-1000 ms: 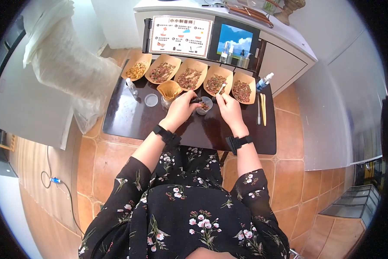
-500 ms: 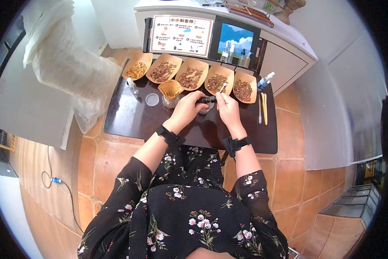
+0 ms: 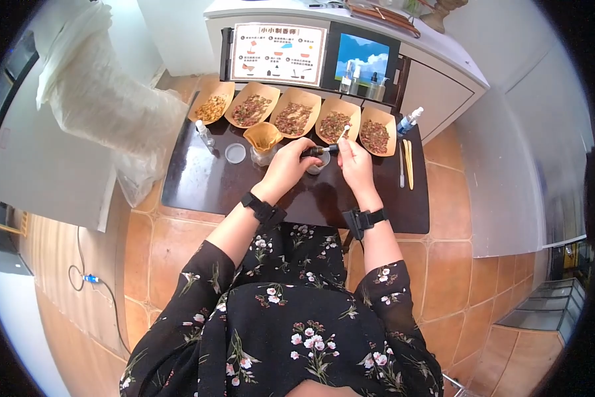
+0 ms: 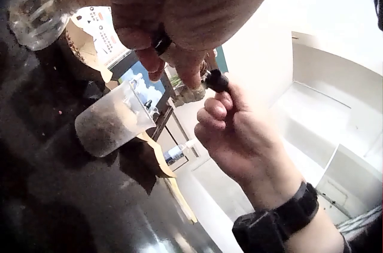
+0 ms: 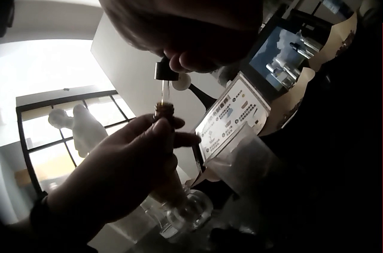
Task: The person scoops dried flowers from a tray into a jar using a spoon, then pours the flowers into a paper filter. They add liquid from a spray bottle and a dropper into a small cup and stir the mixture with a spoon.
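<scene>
My left hand [image 3: 285, 169] grips a small dark dropper bottle [image 3: 312, 152], tilted over a clear plastic cup [image 4: 114, 121]. In my right hand [image 3: 355, 167] is the bottle's black dropper cap [image 5: 166, 71], pinched between the fingers. Its glass tube shows between cap and bottle neck [image 5: 163, 109] in the right wrist view, the tip right at the neck. A small white spoon [image 3: 345, 131] also sticks up from the right hand. Left of the cup, a brown paper cone [image 3: 263, 137] stands in a glass jar [image 5: 194, 208].
Paper trays [image 3: 294, 114] of dried plant bits line the table's back. A round lid [image 3: 235, 153] and clear spray bottle [image 3: 204, 134] stand left; a blue spray bottle [image 3: 410, 121], wooden sticks [image 3: 408, 165] and thin pipette [image 3: 401, 165] are right. Behind stands a printed sheet [image 3: 278, 55].
The dark bottle has come up across the cup, between both hands. The right hand has drawn a little away from the left, with the dropper cap lifted off the bottle neck.
</scene>
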`<state>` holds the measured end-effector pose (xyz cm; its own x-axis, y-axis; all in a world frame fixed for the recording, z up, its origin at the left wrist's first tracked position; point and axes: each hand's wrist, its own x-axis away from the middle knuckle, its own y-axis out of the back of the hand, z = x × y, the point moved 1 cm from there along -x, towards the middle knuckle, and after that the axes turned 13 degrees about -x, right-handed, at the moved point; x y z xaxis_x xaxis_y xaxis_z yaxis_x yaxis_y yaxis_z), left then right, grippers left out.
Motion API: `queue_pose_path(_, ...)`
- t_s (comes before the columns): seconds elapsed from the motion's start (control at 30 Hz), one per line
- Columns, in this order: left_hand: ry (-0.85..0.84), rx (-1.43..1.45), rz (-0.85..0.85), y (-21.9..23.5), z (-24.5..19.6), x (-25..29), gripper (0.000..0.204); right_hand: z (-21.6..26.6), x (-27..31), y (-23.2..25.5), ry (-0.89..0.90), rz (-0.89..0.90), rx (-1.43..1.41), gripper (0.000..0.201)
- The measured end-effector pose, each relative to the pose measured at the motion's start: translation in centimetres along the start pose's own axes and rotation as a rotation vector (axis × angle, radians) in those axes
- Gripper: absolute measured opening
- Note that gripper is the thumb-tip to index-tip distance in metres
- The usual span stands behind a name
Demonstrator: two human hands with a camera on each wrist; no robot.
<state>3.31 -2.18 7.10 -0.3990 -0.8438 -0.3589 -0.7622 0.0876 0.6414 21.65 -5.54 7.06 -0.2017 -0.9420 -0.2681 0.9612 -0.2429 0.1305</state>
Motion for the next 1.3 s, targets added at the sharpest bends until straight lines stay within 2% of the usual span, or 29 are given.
queue_pose_path(0.07,0.049,-0.036,0.014,0.0,0.6,0.2,0.029,-0.5,-0.2,1.0,-0.005,-0.029,-0.011,0.044)
queue_pose_path(0.1,0.049,-0.038,0.013,-0.2,1.2,0.3,0.029,-0.8,-0.4,1.3,0.046,-0.036,-0.032,0.044)
queue_pose_path(0.17,0.018,-0.145,-0.038,-0.3,2.1,0.4,0.033,-1.1,-0.2,1.9,0.006,-0.06,0.041,0.044)
queue_pose_path(0.23,0.033,-0.15,-0.049,-0.3,2.4,0.4,0.034,-3.1,-0.4,2.0,0.042,-0.039,0.135,0.043)
queue_pose_path(0.27,0.048,-0.154,-0.058,-0.3,2.3,0.4,0.035,-3.0,-0.4,1.8,0.077,-0.019,0.229,0.042)
queue_pose_path(0.5,0.039,-0.144,-0.051,-0.7,2.0,0.4,0.038,-1.4,0.3,0.3,0.032,0.062,0.347,0.031)
queue_pose_path(0.77,0.029,-0.161,-0.046,-0.7,2.1,0.4,0.038,-0.6,0.4,0.5,0.031,0.061,0.36,0.031)
queue_pose_path(0.93,0.014,-0.17,-0.064,-0.7,2.2,0.3,0.037,-0.9,0.0,0.4,0.062,-0.024,0.1,0.038)
queue_pose_path(1.2,0.05,-0.101,-0.036,-0.3,0.8,0.3,0.037,-1.3,0.0,-0.3,0.062,-0.003,0.055,0.039)
queue_pose_path(1.3,-0.01,-0.061,-0.047,-0.3,0.0,0.3,0.032,-1.3,0.3,-0.8,0.053,0.017,-0.015,0.039)
